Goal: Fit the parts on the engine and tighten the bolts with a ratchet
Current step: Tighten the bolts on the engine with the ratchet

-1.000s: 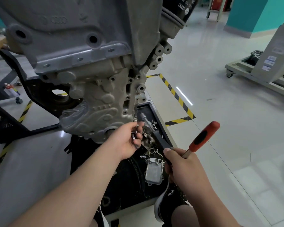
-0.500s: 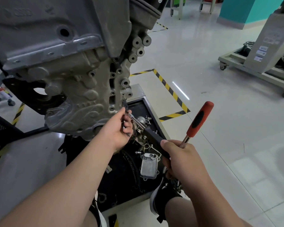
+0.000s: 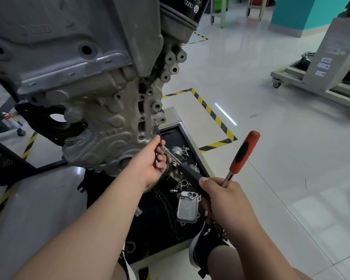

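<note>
1. The engine (image 3: 93, 93) hung above a black tray (image 3: 175, 136) of loose parts, with a finned metal cooler (image 3: 187, 208) lying in it.
2. The left hand (image 3: 148, 164) was curled around small bolts (image 3: 157, 161), just below the engine's lower corner.
3. The right hand (image 3: 224, 197) clenched two tools at once. One was the red-handled ratchet (image 3: 243, 153), its grip pointing up and away. The other was a black-handled driver (image 3: 190, 175) whose metal tip reached the left fingers.
</note>
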Demonstrator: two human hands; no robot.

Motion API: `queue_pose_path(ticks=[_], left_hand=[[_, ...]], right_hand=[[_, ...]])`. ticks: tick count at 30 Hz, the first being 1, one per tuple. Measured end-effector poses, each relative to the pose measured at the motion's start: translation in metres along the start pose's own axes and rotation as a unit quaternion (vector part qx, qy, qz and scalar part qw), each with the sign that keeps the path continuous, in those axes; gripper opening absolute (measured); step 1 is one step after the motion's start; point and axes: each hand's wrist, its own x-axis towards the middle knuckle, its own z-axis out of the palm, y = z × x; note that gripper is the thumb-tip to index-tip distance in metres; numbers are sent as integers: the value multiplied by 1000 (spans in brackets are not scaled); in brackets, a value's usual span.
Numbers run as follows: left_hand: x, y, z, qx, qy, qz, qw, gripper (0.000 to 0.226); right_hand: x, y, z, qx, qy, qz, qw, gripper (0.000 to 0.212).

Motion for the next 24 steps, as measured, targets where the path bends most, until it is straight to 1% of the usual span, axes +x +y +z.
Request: queue_pose_path(ticks=[3,5,7,10,13,15,24], left_hand=[[5,1,2,59,8,26,998,24],[8,3,3,80,0,39,996,23],[10,5,3,76,-6,47,996,23],[15,7,5,59,8,72,996,24],[20,6,8,38,30,103,993,27],[22,6,9,18,33,108,993,28],[22,5,9,-79,-5,65,995,25]], right_hand=[[2,0,-2,21,-7,20,1000,34],[5,0,-3,101,-18,69,992,30],[9,0,0,197,-32,123,972,23],[15,2,9,263,-67,154,950,28],[18,5,21,275,-84,160,944,30],[20,5,26,282,-83,164,942,33],[26,4,32,275,-82,159,945,34]])
